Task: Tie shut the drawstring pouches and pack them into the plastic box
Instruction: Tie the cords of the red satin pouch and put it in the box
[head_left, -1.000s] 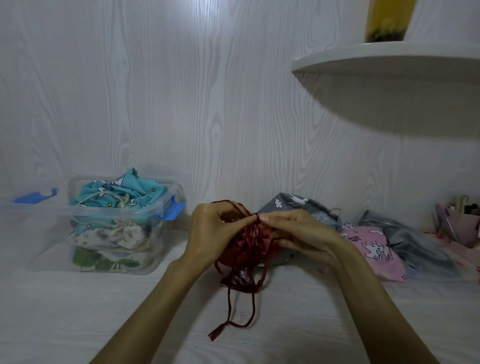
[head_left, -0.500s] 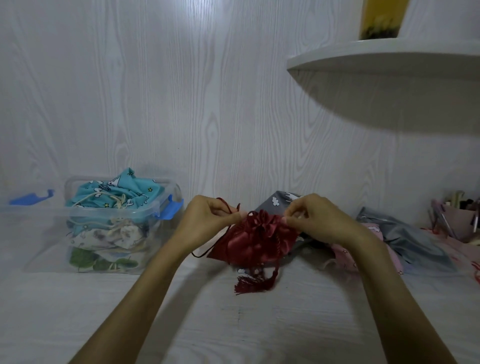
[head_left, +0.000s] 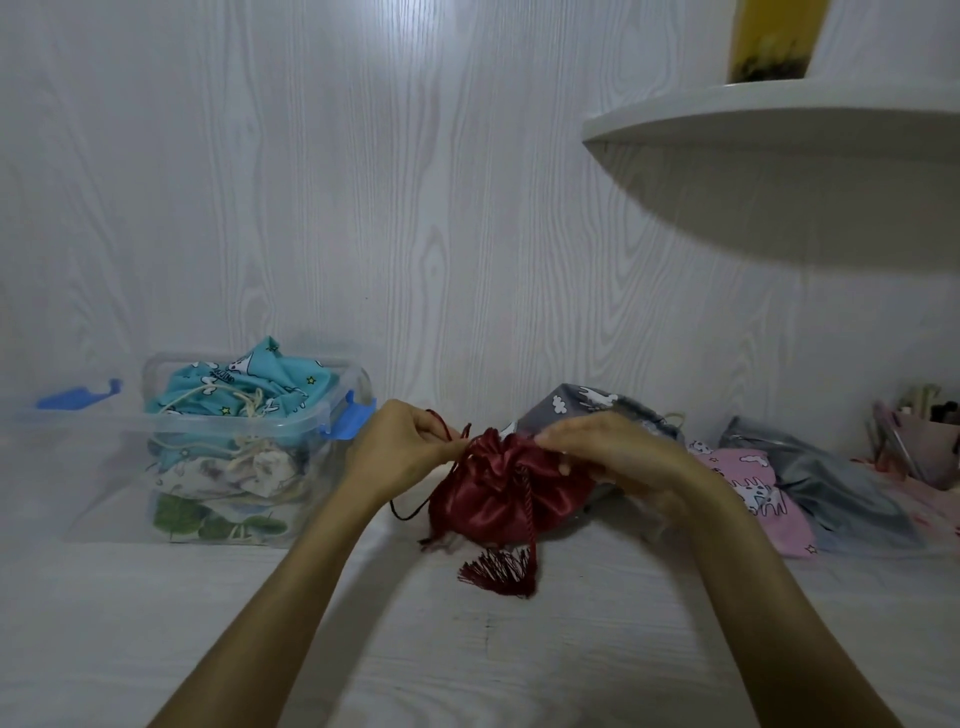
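Observation:
A dark red satin pouch (head_left: 493, 499) rests on the white table, its mouth gathered into ruffles and a red tassel (head_left: 498, 570) lying in front. My left hand (head_left: 400, 452) pinches the red drawstring left of the pouch's neck. My right hand (head_left: 618, 457) grips the pouch's right side near the neck. The clear plastic box (head_left: 332, 415) with blue latches stands to the left, holding a teal pouch (head_left: 234, 384) on top of a cream one and a leaf-print one.
Behind and right of my hands lie a grey cloud-print pouch (head_left: 587, 405), a pink printed pouch (head_left: 753, 483) and a grey satin pouch (head_left: 831, 483). The box lid (head_left: 67, 410) lies far left. A pencil holder (head_left: 924, 441) stands at the right edge, under a white shelf (head_left: 779, 119).
My hands drew apart from the pouch's mouth, pulling the drawstring and gathering the mouth shut. The pouch settled onto the table and the tassel now lies in front.

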